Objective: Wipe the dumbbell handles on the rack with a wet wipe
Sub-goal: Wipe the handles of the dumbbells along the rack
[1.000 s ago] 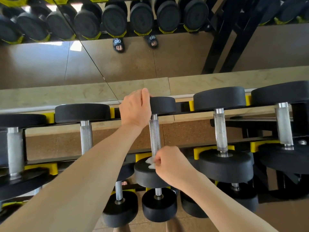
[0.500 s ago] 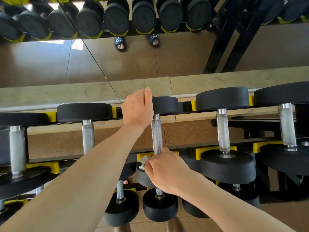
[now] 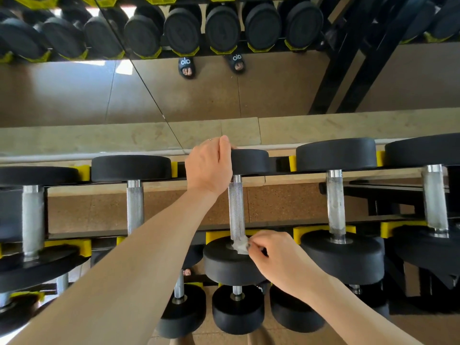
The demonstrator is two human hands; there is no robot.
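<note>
The right hand (image 3: pixel 281 257) pinches a small, limp wet wipe (image 3: pixel 240 246) against the near end of the middle dumbbell's (image 3: pixel 239 215) rough metal handle (image 3: pixel 236 207). The left hand (image 3: pixel 209 168) grips its far weight (image 3: pixel 250 161), steadying the heavy, likely rollable dumbbell on the rack (image 3: pixel 323 229).

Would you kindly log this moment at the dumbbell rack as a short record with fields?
setting: dumbbell rack facing a mirror
left hand: grips the far head of the middle dumbbell
right hand: pinches a wet wipe
wipe position: at the near end of the knurled handle, where it meets the near head
neighbouring handle: right of it, whitish streaks on the metal
</note>
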